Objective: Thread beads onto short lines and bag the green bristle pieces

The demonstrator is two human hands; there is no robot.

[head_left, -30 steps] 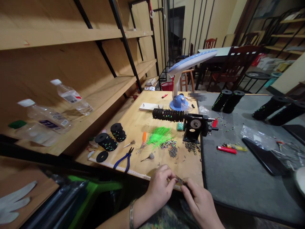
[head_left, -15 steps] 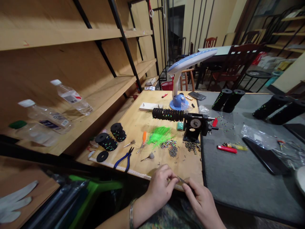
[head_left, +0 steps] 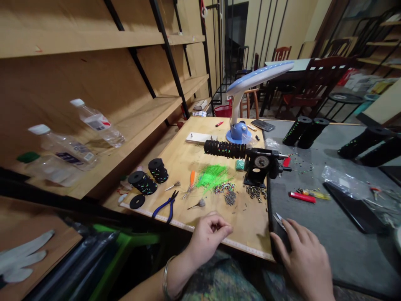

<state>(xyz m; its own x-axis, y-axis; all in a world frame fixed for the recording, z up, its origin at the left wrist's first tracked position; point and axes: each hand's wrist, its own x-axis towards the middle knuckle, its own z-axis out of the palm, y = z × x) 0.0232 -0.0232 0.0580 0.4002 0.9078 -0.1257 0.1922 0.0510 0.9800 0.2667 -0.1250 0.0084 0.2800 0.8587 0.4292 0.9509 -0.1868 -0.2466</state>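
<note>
My left hand [head_left: 209, 234] hovers over the front edge of the wooden board [head_left: 188, 159], its fingers curled into a pinch on something too small to make out. My right hand [head_left: 305, 257] rests on the grey mat [head_left: 326, 234] to the right, thumb and forefinger around a small metal tool [head_left: 278, 218] whose pointed tip sticks out past the fingers. A ruler strip [head_left: 238, 244] runs along the board's near edge between my hands.
On the board lie blue pliers [head_left: 166, 205], green fibres [head_left: 210, 175], piles of beads [head_left: 226, 193], black spools [head_left: 142, 182], a black winder [head_left: 258, 164] and a blue desk lamp [head_left: 239, 129]. A red lighter [head_left: 302, 197] and black foam rollers [head_left: 302, 131] sit on the mat. Bottles [head_left: 97, 123] lie on the left shelf.
My hands have parted. The right hand has carried the metal tool right onto the grey mat; the left hand stays at the board's edge, still pinched.
</note>
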